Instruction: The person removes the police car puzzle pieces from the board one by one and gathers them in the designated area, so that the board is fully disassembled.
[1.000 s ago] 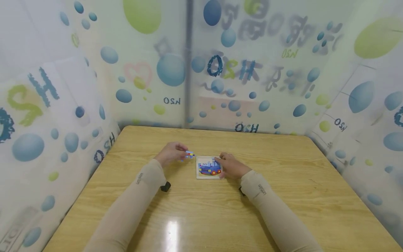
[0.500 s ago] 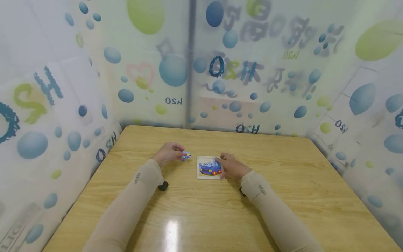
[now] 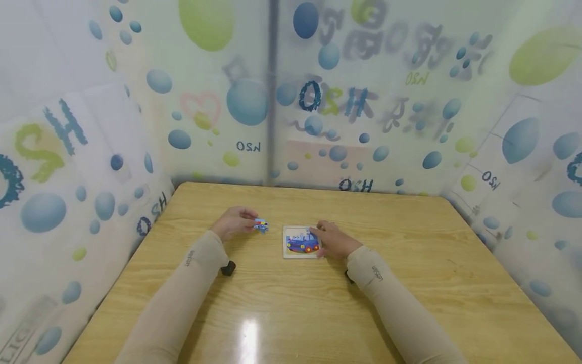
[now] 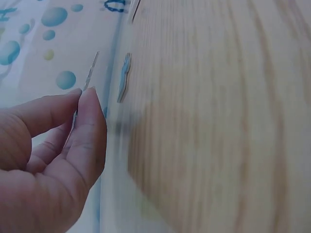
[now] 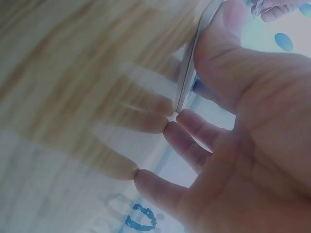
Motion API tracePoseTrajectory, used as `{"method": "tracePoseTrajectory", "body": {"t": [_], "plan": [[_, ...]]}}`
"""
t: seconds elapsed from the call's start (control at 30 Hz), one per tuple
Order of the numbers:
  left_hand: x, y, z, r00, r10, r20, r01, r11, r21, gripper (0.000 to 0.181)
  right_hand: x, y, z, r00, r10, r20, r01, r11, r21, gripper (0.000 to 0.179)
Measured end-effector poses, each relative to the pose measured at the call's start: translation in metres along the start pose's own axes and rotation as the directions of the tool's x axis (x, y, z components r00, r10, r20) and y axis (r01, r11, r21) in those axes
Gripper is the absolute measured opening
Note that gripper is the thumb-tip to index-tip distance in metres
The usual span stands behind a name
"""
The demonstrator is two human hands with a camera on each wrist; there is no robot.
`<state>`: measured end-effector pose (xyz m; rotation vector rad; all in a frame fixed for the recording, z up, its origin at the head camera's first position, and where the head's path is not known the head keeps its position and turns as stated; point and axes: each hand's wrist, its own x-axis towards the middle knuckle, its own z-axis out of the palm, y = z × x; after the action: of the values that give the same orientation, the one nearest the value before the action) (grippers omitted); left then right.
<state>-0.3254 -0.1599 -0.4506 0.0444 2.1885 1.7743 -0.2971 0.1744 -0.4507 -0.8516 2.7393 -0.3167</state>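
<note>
Sleeves (image 3: 404,303) came first, beige, rising from the lower left and lower right of the frame, with white glare (image 3: 249,336) on the wooden table (image 3: 295,303) at bottom centre! Dark block (image 3: 228,268) under my left cuff. Beyond, just right of centre, there lay the picture board (image 3: 297,256), flat, showing a blue vehicle (image 3: 302,243) with red wheels. My right hand (image 3: 335,239) was on its right side, thumb against it, fingers loosely spread, tips touching the tabletop. Left of centre, my left hand (image 3: 233,222) had a thin piece (image 4: 91,71) pinched between thumb and fingers, clear of the board! Another bluish piece (image 4: 125,77) showed edge-on nearby, resting or raised, I couldn't tell. And at the back, filling the upper frame, stood the wall (image 3: 218,86), all bubbles and backward lettering.
</note>
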Motion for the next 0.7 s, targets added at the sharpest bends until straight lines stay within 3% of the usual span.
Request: {"method": "tracePoseTrajectory", "body": {"t": [0.47, 0.7], "plan": [[-0.009, -0.001, -0.015, 1.000, 0.014, 0.014, -0.013, 0.999, -0.044, 0.028, 0.003, 0.004, 0.002, 1.000, -0.013, 0.001, 0.013, 1.000, -0.015, 0.080], [-0.007, -0.004, -0.021, 0.999, -0.037, 0.018, 0.037, 0.999, -0.018, 0.038, 0.001, 0.001, -0.001, 1.000, -0.027, 0.002, 0.027, 1.000, 0.000, 0.080]]}}
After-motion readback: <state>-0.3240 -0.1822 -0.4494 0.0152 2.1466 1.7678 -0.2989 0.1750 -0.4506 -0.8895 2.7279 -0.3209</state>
